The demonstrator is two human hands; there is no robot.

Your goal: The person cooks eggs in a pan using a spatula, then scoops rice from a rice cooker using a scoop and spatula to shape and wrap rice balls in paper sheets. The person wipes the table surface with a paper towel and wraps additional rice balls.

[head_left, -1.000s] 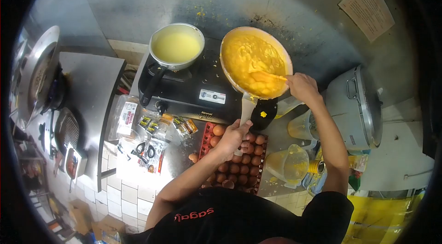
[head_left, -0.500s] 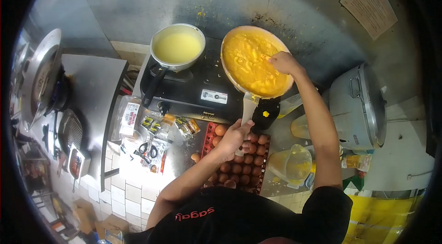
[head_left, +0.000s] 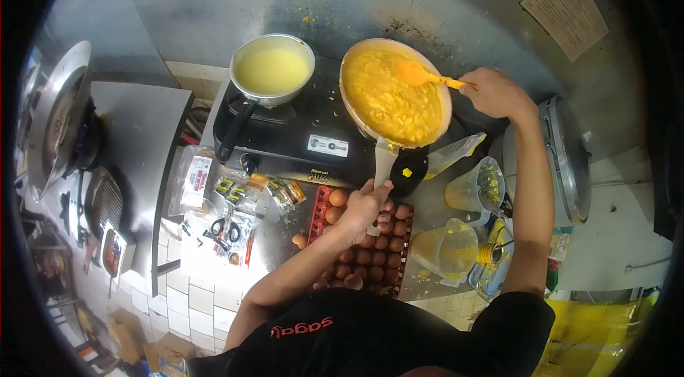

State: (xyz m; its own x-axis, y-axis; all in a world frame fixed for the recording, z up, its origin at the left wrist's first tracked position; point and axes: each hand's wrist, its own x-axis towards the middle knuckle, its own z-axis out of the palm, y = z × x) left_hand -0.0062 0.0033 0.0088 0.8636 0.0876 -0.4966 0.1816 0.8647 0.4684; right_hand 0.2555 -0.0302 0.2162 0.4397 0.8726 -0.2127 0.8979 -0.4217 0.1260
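Observation:
My left hand (head_left: 365,210) is closed round the pale handle of a pan (head_left: 385,163), above a tray of brown eggs. Soft yellow scrambled egg (head_left: 392,96) fills the pan, which sits on the right side of a black gas stove (head_left: 285,138). In my right hand (head_left: 491,92) is the handle of an orange spatula (head_left: 420,74); its blade rests on the egg near the pan's upper right. To the left, a saucepan (head_left: 274,71) of pale yellow liquid stands on the stove, its black handle pointing towards me.
Brown eggs fill a red tray (head_left: 318,217) below the stove. Plastic jugs (head_left: 456,249) and a large metal pot (head_left: 563,163) stand at the right. Seasoning packets (head_left: 285,194) and black scissors (head_left: 225,230) lie left of the eggs. A wok (head_left: 60,113) is at the far left.
My right hand first moved left over the pan, then swung out to the upper right with the spatula, whose blade now shows. My left hand has stayed on the handle.

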